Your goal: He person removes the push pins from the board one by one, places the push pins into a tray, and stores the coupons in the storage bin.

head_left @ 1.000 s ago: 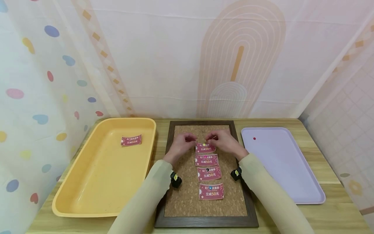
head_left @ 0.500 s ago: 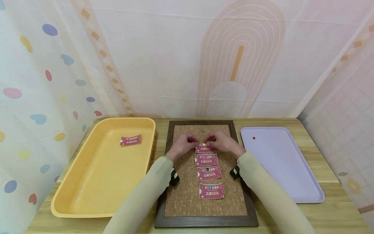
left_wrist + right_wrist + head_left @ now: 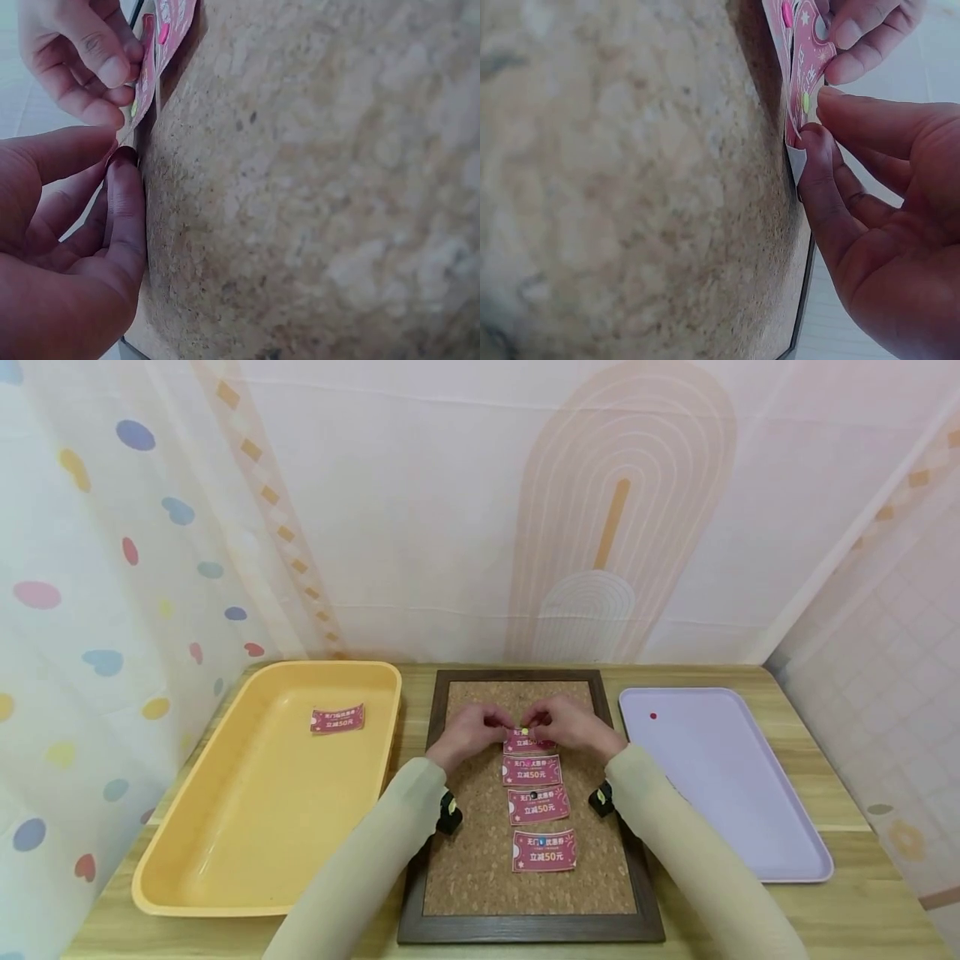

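Observation:
A framed cork board (image 3: pixel 457 860) lies on the table, with several red paper coupons in a column on it. Both hands are at the top coupon (image 3: pixel 527 744), which carries a yellow push pin (image 3: pixel 524 732). My left hand (image 3: pixel 474 731) pinches its left end between thumb and index finger, seen close up in the left wrist view. At the right end my right hand (image 3: pixel 570 724) has thumb and index finger on the paper, beside the pin; a white corner bends up by the index fingertip. Below are coupons with a pink pin (image 3: pixel 527 763), a black pin (image 3: pixel 533 795) and a blue pin (image 3: pixel 542 841).
To the left stands a deep yellow tray (image 3: pixel 262 827) with one loose coupon (image 3: pixel 337 719) at its far end. A shallow purple tray (image 3: pixel 742 802) lies to the right, with a red push pin (image 3: pixel 653 716) in it. A patterned cloth (image 3: pixel 420 527) hangs behind the table.
Both hands have drawn a little closer together over the top coupon, fingertips now nearer the yellow pin. The other coupons and the trays have stayed put.

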Tool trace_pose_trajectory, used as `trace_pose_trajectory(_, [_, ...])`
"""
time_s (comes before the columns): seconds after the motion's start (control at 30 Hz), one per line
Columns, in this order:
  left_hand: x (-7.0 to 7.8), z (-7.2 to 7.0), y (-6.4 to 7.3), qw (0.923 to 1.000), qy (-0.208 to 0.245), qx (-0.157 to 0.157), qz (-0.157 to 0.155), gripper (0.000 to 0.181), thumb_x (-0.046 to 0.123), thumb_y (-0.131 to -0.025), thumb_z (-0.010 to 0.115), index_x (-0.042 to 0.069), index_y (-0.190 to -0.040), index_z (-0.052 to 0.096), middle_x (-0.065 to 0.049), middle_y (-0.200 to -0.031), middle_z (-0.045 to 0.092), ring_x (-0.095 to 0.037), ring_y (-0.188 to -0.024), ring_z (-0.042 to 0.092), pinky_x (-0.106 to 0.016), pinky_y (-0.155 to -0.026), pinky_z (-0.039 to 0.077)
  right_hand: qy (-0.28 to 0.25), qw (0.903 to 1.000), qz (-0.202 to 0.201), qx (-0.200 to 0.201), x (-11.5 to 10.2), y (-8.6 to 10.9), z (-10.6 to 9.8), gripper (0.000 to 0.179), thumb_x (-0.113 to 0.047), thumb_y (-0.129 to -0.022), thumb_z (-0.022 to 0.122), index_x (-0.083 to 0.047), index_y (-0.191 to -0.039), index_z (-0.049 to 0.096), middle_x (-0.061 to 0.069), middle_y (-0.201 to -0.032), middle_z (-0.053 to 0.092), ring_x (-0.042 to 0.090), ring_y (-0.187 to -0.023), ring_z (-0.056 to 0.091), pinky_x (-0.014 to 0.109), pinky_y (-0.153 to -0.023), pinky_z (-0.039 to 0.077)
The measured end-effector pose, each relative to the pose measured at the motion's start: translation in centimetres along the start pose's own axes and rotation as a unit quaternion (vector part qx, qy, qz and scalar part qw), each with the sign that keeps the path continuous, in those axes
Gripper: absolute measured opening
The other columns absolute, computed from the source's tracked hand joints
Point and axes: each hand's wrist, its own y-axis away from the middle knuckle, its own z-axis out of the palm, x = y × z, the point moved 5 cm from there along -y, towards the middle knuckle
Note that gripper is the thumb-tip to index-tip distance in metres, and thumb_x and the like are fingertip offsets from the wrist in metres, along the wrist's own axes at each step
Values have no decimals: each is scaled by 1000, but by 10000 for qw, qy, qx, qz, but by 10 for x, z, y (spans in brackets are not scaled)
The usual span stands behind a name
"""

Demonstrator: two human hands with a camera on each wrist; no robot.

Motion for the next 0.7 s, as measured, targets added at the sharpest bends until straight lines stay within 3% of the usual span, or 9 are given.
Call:
trace_pose_trajectory(0.2, [0, 0, 2, 9994, -351, 23, 58, 10, 10, -96, 70, 9, -104, 76, -4, -100, 71, -20, -94, 62, -40, -90, 49, -142, 9999, 3, -69, -1, -2, 3, 16, -7, -97, 71, -3, -112, 75, 4, -98, 72, 14, -80, 62, 29, -71, 51])
trace_pose_trajectory(0.43, [-1, 0, 10, 9995, -184, -254, -30, 11, 9, -99, 67, 7, -106, 74, -6, -101, 69, -21, -95, 61, -41, -91, 49, -362, 9992, 83, -166, 1, -1, 11, 13, -4, -96, 70, -5, -109, 74, 4, -96, 70, 13, -77, 59, 27, -67, 50])
trace_pose_trajectory(0.7, [1, -2, 13, 9992, -145, -346, 123, 13, 7, -99, 65, 7, -108, 73, -5, -101, 69, -20, -93, 61, -39, -88, 50, -346, 9993, 16, -139, -3, 1, 10, 12, -5, -97, 70, -5, -108, 75, 5, -98, 71, 14, -80, 59, 27, -69, 49])
